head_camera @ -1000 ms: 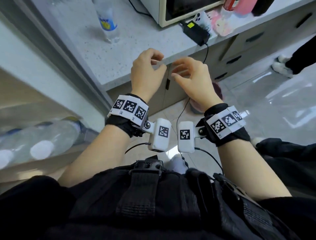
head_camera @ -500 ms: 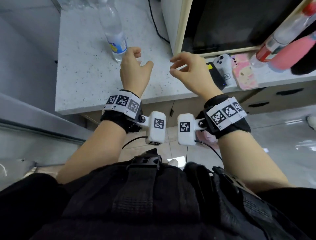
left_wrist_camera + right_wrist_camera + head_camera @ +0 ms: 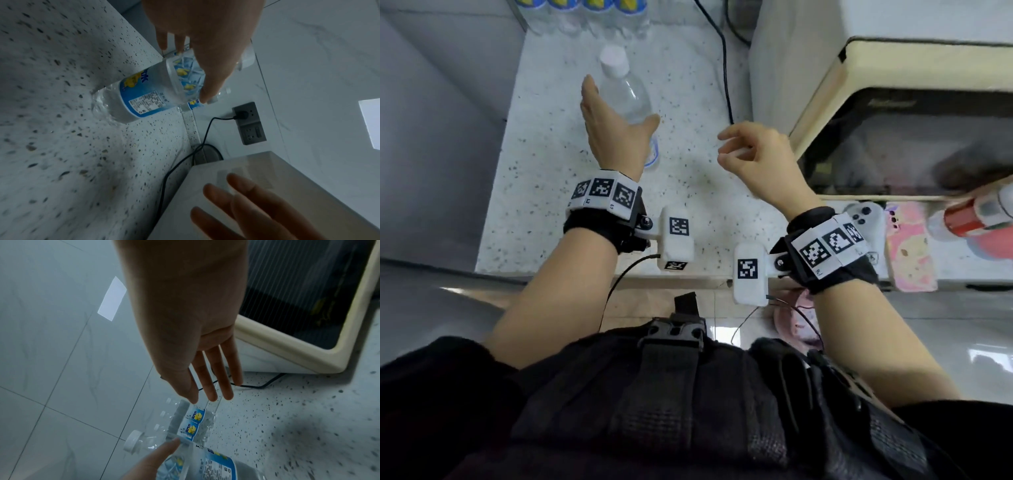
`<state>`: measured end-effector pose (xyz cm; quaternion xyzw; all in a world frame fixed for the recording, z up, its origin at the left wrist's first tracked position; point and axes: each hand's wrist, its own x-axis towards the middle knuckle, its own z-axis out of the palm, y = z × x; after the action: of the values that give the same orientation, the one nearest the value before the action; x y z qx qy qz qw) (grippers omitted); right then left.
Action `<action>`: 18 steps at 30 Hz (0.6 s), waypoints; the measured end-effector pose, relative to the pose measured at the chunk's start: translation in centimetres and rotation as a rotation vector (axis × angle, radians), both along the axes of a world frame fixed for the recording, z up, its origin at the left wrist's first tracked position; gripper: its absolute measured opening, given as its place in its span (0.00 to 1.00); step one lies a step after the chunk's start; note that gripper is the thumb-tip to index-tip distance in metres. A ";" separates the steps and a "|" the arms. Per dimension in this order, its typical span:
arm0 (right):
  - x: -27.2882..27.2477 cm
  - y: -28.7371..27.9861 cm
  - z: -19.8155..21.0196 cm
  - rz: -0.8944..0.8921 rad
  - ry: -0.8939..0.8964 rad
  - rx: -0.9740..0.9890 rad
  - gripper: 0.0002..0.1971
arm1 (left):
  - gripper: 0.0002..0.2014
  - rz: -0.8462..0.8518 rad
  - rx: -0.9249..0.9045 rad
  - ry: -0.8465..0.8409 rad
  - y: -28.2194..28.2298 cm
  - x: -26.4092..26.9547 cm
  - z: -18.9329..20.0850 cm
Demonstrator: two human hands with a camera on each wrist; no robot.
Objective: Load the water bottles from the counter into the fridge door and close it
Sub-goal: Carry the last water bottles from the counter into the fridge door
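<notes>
I see the left hand [image 3: 616,137] spread wide around the water bottle [image 3: 625,97] standing upright on the speckled counter [image 3: 544,164] — thumb on its right side, fingers past its left; contact not resolvable. Right hand [image 3: 760,161] hovers to the right, fingers loosely curled, holding nothing. More bottles [image 3: 582,10] stand beyond the fingertips — against the wall.
</notes>
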<state>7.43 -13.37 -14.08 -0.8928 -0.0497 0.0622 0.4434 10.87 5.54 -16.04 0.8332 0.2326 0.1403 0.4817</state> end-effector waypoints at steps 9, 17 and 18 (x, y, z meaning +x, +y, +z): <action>2.9 1.5 -1.4 0.067 0.066 -0.004 0.11 | 0.30 -0.014 0.087 0.017 1.6 1.8 -0.8; 0.0 1.3 -1.2 0.139 0.065 0.023 0.10 | 0.26 0.027 0.160 0.032 0.5 -4.2 -0.4; -0.8 1.2 -1.1 0.149 0.060 0.032 0.10 | 0.26 0.028 0.155 0.036 0.2 -5.6 -0.2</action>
<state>6.63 -12.16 -15.19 -0.8771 -0.1035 0.1209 0.4531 5.31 5.73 -16.24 0.8670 0.2414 0.1496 0.4095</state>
